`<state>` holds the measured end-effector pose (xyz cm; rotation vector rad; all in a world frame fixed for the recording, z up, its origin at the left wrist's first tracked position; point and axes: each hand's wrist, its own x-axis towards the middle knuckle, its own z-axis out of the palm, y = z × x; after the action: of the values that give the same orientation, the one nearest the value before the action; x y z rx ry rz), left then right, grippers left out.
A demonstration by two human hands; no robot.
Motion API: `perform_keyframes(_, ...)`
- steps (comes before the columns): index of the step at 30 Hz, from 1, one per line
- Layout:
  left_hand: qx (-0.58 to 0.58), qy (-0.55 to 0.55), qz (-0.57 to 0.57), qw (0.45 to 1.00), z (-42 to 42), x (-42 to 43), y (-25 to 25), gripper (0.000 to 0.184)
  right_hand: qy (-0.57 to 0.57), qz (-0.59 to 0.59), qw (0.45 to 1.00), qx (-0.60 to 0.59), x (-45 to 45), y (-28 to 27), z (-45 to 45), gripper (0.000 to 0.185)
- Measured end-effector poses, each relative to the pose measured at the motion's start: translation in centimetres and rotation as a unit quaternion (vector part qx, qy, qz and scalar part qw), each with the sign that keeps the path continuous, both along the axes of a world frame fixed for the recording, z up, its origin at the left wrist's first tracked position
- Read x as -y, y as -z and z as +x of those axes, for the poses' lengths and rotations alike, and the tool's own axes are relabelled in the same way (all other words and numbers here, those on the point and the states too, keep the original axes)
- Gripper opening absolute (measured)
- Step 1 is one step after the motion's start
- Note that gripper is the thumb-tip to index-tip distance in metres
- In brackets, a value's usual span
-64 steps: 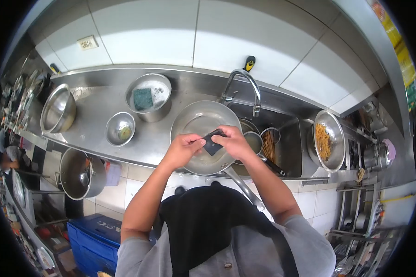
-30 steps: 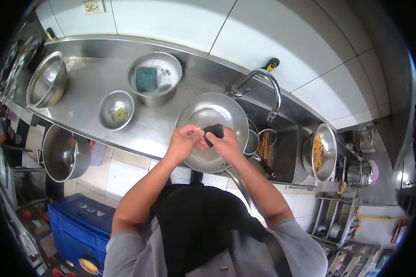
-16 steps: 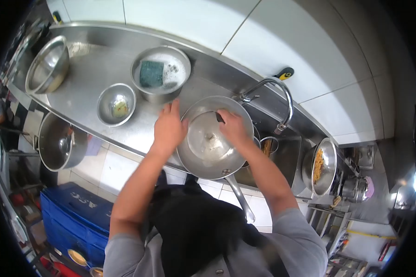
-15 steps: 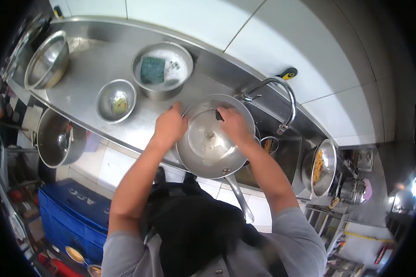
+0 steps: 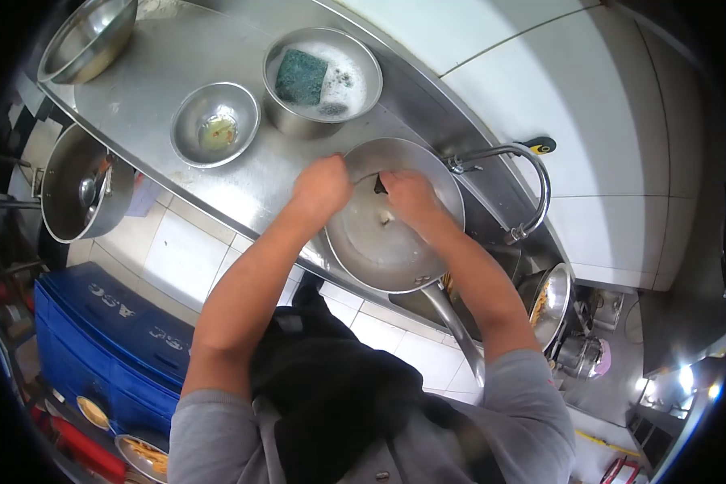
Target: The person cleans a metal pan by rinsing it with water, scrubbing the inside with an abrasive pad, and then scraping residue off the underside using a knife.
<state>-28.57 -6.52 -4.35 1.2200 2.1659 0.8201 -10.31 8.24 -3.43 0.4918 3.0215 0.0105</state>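
A wide metal pan [image 5: 379, 262] with a long handle [image 5: 456, 327] rests at the sink's edge, its handle pointing toward my right side. My left hand [image 5: 323, 189] is closed on the pan's rim at the left. Inside the pan, my right hand [image 5: 411, 198] is closed on a small black thing [image 5: 380, 185], mostly hidden by the fingers; its kind cannot be made out. Behind the pan stands a metal pot [image 5: 298, 121] with soapy water and a green scouring pad [image 5: 301, 77]. A small metal bowl [image 5: 187, 129] with some yellowish liquid sits to the left.
A curved faucet [image 5: 532, 181] rises at the back right, over the sink [image 5: 504, 262]. A metal bowl [image 5: 558, 302] with orange-brown food is beyond it. At far left are a large bowl [image 5: 89, 48] and a deep pot [image 5: 52, 194] with utensils. A blue chest [image 5: 105, 339] stands behind my left side.
The view has turned and come closer to the counter. My left hand stays on the rim and my right hand stays inside the pan with the black thing.
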Motion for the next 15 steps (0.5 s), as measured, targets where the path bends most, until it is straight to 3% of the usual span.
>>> perform_keyframes(7, -0.013, 0.023, -0.022, 0.999, 0.2, 0.6, -2.4, 0.025, -0.080, -0.054, 0.995, -0.026, -0.3, -0.7, -1.1, 0.013)
perform_keyframes(9, -0.011, 0.014, -0.023, 1.000, 0.2, 0.4, -1.9, 0.025, 0.000, -0.004, 0.999, 0.047, 1.6, 0.1, -2.4, 0.014)
perform_keyframes(13, -0.036, 0.003, -0.030, 0.999, 0.0, 0.3, -1.6, 0.026, -0.014, -0.029, 0.999, 0.027, 0.4, -2.6, -2.3, 0.014)
perform_keyframes(15, -0.026, 0.002, -0.002, 1.000, 0.2, 0.4, -1.1, 0.027, 0.068, -0.045, 0.994, 0.073, 2.8, -2.3, -3.1, 0.020)
